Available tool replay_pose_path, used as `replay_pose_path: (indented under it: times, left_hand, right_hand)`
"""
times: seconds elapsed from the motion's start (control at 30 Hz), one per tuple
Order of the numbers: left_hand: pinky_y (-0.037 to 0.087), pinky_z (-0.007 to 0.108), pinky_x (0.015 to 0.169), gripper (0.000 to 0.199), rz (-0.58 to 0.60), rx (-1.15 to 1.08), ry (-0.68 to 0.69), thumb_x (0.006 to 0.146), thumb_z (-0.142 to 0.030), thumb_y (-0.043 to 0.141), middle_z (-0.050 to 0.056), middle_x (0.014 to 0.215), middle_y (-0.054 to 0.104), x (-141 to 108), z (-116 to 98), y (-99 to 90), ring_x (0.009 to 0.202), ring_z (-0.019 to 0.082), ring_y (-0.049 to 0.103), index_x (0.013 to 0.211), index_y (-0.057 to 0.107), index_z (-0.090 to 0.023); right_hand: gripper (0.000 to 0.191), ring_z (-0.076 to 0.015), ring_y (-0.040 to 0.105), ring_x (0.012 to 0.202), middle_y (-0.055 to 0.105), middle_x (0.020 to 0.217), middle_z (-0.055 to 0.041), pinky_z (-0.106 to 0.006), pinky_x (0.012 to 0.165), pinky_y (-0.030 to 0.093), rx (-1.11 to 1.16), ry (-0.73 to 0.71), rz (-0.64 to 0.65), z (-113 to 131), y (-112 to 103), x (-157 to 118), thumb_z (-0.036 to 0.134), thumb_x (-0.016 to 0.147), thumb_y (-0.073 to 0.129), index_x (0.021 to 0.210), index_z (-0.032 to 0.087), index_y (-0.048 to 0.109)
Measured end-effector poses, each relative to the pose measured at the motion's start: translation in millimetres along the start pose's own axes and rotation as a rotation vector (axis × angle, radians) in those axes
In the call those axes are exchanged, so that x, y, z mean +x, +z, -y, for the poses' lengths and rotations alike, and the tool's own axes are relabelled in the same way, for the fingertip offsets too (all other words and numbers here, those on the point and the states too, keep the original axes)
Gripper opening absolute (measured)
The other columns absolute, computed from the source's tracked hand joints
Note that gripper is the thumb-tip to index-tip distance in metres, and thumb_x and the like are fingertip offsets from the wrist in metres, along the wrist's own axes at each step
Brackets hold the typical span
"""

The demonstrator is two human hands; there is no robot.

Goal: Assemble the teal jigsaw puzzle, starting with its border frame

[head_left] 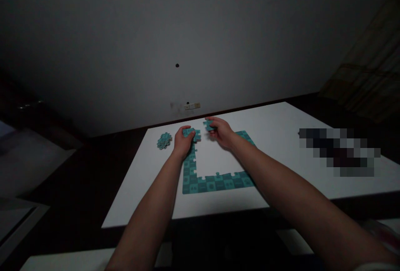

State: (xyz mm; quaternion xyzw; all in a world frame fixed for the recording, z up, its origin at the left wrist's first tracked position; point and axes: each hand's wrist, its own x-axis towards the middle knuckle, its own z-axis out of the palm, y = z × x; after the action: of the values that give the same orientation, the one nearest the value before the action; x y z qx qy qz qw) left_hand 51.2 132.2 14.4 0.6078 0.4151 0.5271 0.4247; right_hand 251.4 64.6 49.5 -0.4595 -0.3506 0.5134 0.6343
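Note:
A teal puzzle frame [218,182] lies on the white table, its near, left and part of its right side visible, with knobbed inner edges around bare white tabletop. My left hand [184,139] is at the frame's far left corner, thumb and fingers closed on teal puzzle pieces [188,131]. Just to the right, my right hand [220,131] pinches one teal puzzle piece [208,126] above the far side, apart from the pieces at the left hand. My hands and forearms hide parts of the frame. Left of my left hand sits a heap of teal pieces [164,141].
The white table [140,179] ends near a grey wall with a socket strip [192,106]. A pixelated area [339,152] covers something at the table's right. A patterned curtain [368,62] hangs at the far right.

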Motion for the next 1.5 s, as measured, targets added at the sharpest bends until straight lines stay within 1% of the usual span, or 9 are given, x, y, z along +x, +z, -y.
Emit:
replay_pose_path:
  times: [0.1, 0.27, 0.37, 0.5, 0.57, 0.67, 0.93, 1.23, 1.5]
  left_hand:
    - [0.056, 0.027, 0.068, 0.039, -0.012, -0.066, -0.061, 0.079, -0.028, 0.098, 0.003, 0.087, 0.077, 0.3, 0.5, 0.8, 0.072, 0.017, 0.068, 0.113, 0.080, -0.021]
    - [0.056, 0.027, 0.067, 0.043, -0.039, -0.095, -0.111, 0.079, -0.031, 0.097, 0.002, 0.088, 0.076, 1.2, 1.1, 2.1, 0.070, 0.017, 0.067, 0.115, 0.078, -0.020]
    - [0.057, 0.027, 0.069, 0.042, -0.033, -0.088, -0.104, 0.079, -0.032, 0.096, 0.002, 0.089, 0.076, 1.8, 2.4, 2.5, 0.073, 0.018, 0.068, 0.115, 0.077, -0.020]
    - [0.057, 0.028, 0.072, 0.042, -0.033, -0.091, -0.104, 0.080, -0.032, 0.095, 0.003, 0.092, 0.076, 3.0, 4.9, 2.8, 0.077, 0.018, 0.069, 0.116, 0.077, -0.020]
    - [0.058, 0.029, 0.073, 0.043, -0.034, -0.102, -0.112, 0.079, -0.032, 0.096, 0.003, 0.092, 0.077, 3.5, 6.0, 2.8, 0.078, 0.019, 0.070, 0.116, 0.077, -0.020]
    - [0.058, 0.029, 0.075, 0.043, -0.043, -0.111, -0.108, 0.078, -0.031, 0.097, 0.003, 0.094, 0.077, 3.7, 7.1, 3.0, 0.080, 0.019, 0.070, 0.114, 0.077, -0.021]
    - [0.057, 0.029, 0.070, 0.048, -0.132, -0.237, -0.236, 0.079, -0.034, 0.097, 0.001, 0.088, 0.073, 6.3, 10.2, 7.3, 0.070, 0.016, 0.069, 0.117, 0.071, -0.021]
    - [0.058, 0.028, 0.069, 0.047, -0.179, -0.326, -0.306, 0.082, -0.029, 0.093, 0.000, 0.089, 0.073, 11.7, 13.6, 9.1, 0.073, 0.017, 0.072, 0.120, 0.067, -0.021]
    - [0.059, 0.027, 0.070, 0.046, -0.177, -0.368, -0.350, 0.083, -0.024, 0.094, 0.000, 0.090, 0.076, 13.1, 13.2, 8.7, 0.074, 0.016, 0.075, 0.121, 0.067, -0.022]
  right_hand:
    - [0.045, -0.0166, 0.065, 0.073, 0.074, 0.089, 0.0020, -0.029, 0.070, 0.055, -0.134, -0.094, -0.029, -9.2, 5.0, 2.0, 0.023, 0.083, 0.081, 0.127, 0.024, 0.071]
    - [0.026, -0.0222, 0.078, 0.104, 0.085, 0.112, -0.0075, -0.037, 0.098, 0.063, -0.260, -0.196, -0.025, -17.0, 5.2, 6.1, 0.022, 0.088, 0.085, 0.113, 0.022, 0.077]
    - [0.019, -0.0194, 0.077, 0.097, 0.083, 0.112, -0.0065, -0.034, 0.090, 0.065, -0.244, -0.162, 0.064, -19.2, 3.9, 4.2, 0.020, 0.095, 0.078, 0.113, 0.022, 0.078]
    - [0.042, -0.0185, 0.075, 0.081, 0.081, 0.104, -0.0043, -0.030, 0.070, 0.063, -0.215, -0.079, 0.094, -23.1, 3.5, -1.1, 0.013, 0.088, 0.085, 0.128, 0.022, 0.074]
    - [0.045, -0.0203, 0.078, 0.081, 0.083, 0.102, -0.0060, -0.033, 0.074, 0.065, -0.244, -0.056, 0.104, -24.5, 2.8, -2.6, 0.010, 0.083, 0.089, 0.125, 0.021, 0.074]
    - [0.033, -0.0233, 0.082, 0.093, 0.087, 0.108, -0.0106, -0.037, 0.089, 0.068, -0.389, -0.078, 0.130, -25.9, 1.3, -2.7, 0.007, 0.085, 0.085, 0.115, 0.018, 0.078]
    - [0.038, -0.0287, 0.079, 0.125, 0.087, 0.131, -0.0133, -0.042, 0.120, 0.056, -0.962, -0.321, 0.137, -31.0, 2.3, -0.3, -0.001, 0.090, 0.068, 0.112, 0.020, 0.090]
    - [0.034, -0.0302, 0.080, 0.123, 0.086, 0.134, -0.0165, -0.037, 0.110, 0.057, -1.162, -0.391, 0.222, -30.8, 13.0, -6.2, 0.009, 0.098, 0.071, 0.126, 0.016, 0.090]
    - [0.032, -0.0302, 0.080, 0.113, 0.090, 0.124, -0.0138, -0.035, 0.104, 0.054, -1.282, -0.445, 0.339, -24.5, 12.6, -6.8, 0.009, 0.100, 0.068, 0.117, 0.019, 0.093]
